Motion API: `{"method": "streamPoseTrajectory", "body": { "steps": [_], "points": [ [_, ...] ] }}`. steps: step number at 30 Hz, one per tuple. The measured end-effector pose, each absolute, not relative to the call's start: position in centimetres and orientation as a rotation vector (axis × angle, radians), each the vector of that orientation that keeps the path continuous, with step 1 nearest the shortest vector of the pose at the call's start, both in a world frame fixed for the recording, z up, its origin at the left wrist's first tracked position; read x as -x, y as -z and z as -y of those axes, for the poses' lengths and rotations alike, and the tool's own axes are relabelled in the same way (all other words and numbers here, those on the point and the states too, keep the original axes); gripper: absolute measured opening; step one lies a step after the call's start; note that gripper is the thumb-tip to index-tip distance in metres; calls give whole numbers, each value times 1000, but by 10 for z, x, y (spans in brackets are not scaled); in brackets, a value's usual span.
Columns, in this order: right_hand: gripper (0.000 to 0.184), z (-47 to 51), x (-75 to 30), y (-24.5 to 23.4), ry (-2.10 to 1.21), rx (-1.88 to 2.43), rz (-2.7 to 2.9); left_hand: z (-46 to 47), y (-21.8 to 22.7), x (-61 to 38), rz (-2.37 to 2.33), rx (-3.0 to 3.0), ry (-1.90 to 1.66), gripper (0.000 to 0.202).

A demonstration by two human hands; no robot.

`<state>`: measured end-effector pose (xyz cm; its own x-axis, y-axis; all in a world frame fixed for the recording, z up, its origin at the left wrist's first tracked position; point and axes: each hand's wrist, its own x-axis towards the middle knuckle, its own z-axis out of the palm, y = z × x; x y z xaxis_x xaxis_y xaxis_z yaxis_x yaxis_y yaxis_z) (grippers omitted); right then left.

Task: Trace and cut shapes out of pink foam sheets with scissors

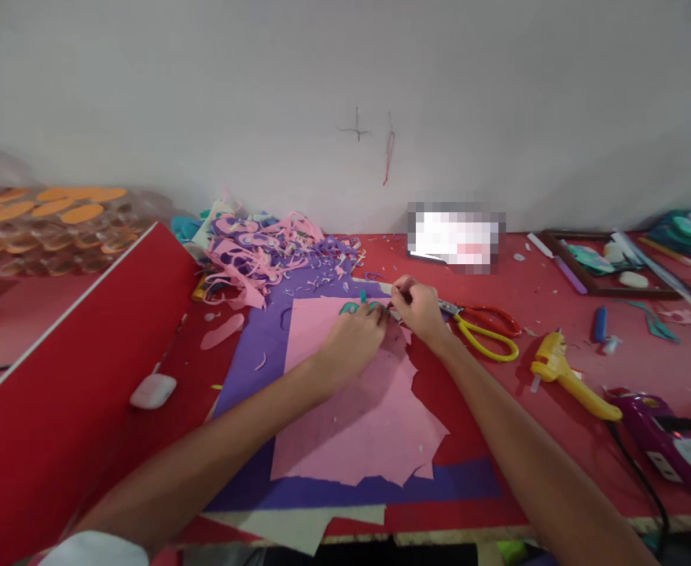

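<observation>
Broadly, table: a long red-covered worktable [557,314] runs across the view, with a red board [74,393] leaning over its 9 o'clock side.
Sheets: a purple paper sheet [262,338] lies under a ragged-edged pink paper sheet [357,417], both at centre.
Scrap heap: pink and purple paper offcuts [268,251] are piled at 11 o'clock from the hands.
Tools: a yellow glue gun [563,373] lies at 4 o'clock of the hands; yellow and red handled scissors [487,328] lie just beside the right hand at 3 o'clock, long axis running 9 to 3, blades toward the hand.
Left hand [354,338]: fingers curled shut, pressing on a small teal paper cutout [354,306] at the pink sheet's 12 o'clock edge.
Right hand [419,306]: fingers pinched closed, touching the left hand's fingertips; what they pinch is too small to tell.
Key relation: the teal cutout lies at 9 o'clock of the right hand and under the left fingers, so the left hand is nearer.
</observation>
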<state>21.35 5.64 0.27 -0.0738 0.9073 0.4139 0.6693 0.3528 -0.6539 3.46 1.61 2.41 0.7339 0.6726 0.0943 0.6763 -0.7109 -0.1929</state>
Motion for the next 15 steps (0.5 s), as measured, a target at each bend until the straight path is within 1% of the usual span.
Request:
{"method": "streamPoseTrajectory", "body": {
  "steps": [5,10,15],
  "points": [
    [25,-55,-214,-1,-334,1380,1827,-18,-29,-32,1076,2740,16,27],
    [21,-54,-216,0,-374,1349,1823,-21,-34,-29,1034,2771,63,27],
    [20,-52,-217,-2,-399,1329,1829,-29,-38,-24,1037,2847,35,29]
  ]
}}
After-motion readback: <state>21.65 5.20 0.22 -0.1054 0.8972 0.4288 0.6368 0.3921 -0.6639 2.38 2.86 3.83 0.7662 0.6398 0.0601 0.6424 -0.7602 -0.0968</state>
